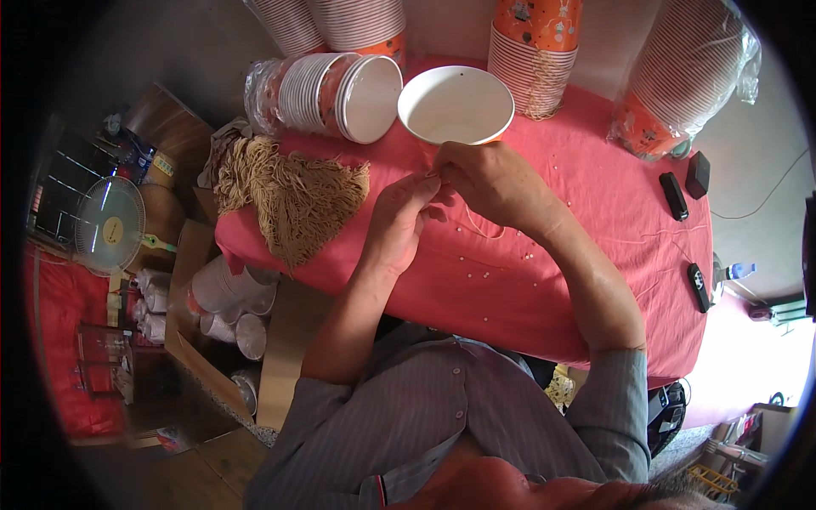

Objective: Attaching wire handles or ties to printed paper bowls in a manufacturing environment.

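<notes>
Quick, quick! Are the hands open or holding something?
Left hand: thumb and finger pinched closed; anything between is too small to tell.
Right hand: curled closed; a thin, pale, curved string shows below, but whether it's held can't be told.

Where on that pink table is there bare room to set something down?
The pink cloth between the right forearm and the black objects looks mostly bare. Crowded: tub stacks along the back, tan strings at left, white bits near the left hand and right hand.
</notes>
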Demonstrator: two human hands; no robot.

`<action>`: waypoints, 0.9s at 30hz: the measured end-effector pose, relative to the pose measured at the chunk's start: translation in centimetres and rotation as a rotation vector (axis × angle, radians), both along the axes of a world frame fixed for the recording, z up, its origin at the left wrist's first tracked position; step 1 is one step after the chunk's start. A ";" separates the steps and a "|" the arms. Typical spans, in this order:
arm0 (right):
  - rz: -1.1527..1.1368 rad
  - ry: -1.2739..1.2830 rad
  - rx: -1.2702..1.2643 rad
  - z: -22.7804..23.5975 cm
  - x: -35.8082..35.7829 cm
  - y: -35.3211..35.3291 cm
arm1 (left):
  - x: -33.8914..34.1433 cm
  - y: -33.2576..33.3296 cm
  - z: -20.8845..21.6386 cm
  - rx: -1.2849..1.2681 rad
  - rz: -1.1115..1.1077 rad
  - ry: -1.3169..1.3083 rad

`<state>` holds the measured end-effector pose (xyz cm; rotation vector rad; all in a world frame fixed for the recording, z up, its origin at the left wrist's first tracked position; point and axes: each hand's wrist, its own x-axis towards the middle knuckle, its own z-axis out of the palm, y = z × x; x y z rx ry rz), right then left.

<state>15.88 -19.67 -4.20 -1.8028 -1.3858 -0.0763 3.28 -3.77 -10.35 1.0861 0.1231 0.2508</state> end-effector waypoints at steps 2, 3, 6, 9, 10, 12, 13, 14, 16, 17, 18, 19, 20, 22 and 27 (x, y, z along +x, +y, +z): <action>-0.001 -0.006 0.003 0.0 0.0 0.0 | 0.2 -0.1 0.0 -0.029 0.002 0.002; 0.000 -0.007 0.003 0.1 0.0 0.0 | 0.2 -0.1 -0.1 -0.029 0.003 0.001; 0.001 0.005 -0.003 0.3 0.0 -0.1 | 0.1 -0.2 -0.1 -0.025 0.001 0.002; 0.002 0.020 -0.037 0.4 -0.2 -0.1 | 0.0 -0.4 0.3 -0.004 0.028 0.022; 0.000 0.029 -0.019 0.5 -0.3 -0.1 | 0.0 -0.5 0.4 0.007 0.051 0.035; -0.003 0.035 -0.001 0.5 -0.3 -0.3 | 0.1 -0.7 0.5 0.017 0.074 0.047; -0.001 0.057 -0.027 0.5 -0.2 -0.6 | 0.1 -0.8 0.5 0.035 0.085 0.048; 0.003 0.080 -0.053 0.5 -0.1 -0.7 | 0.1 -0.8 0.6 0.054 0.097 0.049; -0.016 0.078 -0.050 0.6 -0.2 -0.9 | 0.1 -0.8 0.5 0.064 0.097 0.042; -0.037 0.077 -0.048 0.6 -0.3 -1.0 | 0.1 -0.8 0.3 0.073 0.093 0.037; -0.039 0.077 -0.049 0.9 -0.4 -1.2 | 0.1 -0.8 0.2 0.072 0.091 0.037; -0.104 0.073 -0.114 1.3 -0.6 -1.3 | 0.2 -0.8 0.0 0.073 0.103 0.055; -0.168 0.066 -0.179 1.7 -0.7 -1.4 | 0.2 -0.8 -0.1 0.073 0.115 0.070; -0.172 0.068 -0.316 1.8 -0.4 -1.7 | 0.1 -0.7 -0.2 0.084 0.109 0.065; -0.141 0.162 -0.345 0.6 0.1 -1.6 | 0.4 -0.9 -0.3 0.101 0.098 0.082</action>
